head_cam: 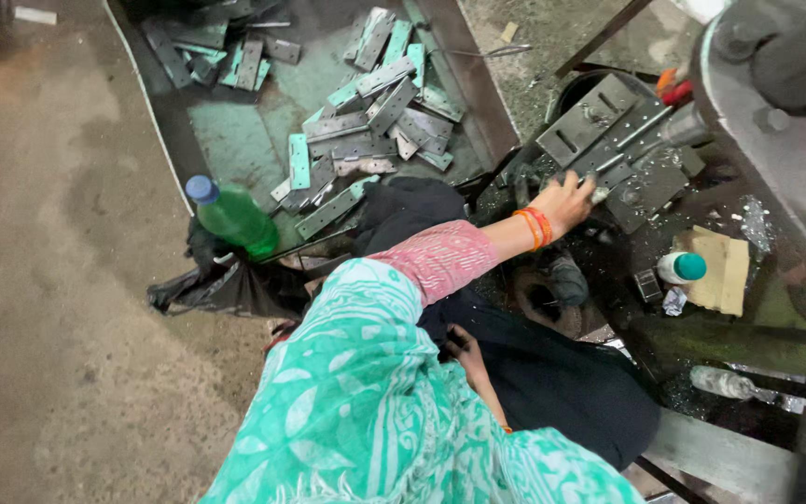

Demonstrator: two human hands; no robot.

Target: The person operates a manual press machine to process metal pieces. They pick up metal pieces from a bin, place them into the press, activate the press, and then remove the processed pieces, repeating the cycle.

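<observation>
- My left hand [566, 201] reaches out to the slotted metal plates [608, 140] on the machine bed, fingers closed on a small part at their near edge — I cannot tell what it is.
- My right hand [464, 350] rests in my lap on dark cloth; its grip I cannot tell.
- Open room: bare floor [48, 280] on the left.
- In the way — the green bottle [232, 217], the bin of loose plates [356, 103], and a small capped bottle [683, 268] on cardboard.
</observation>
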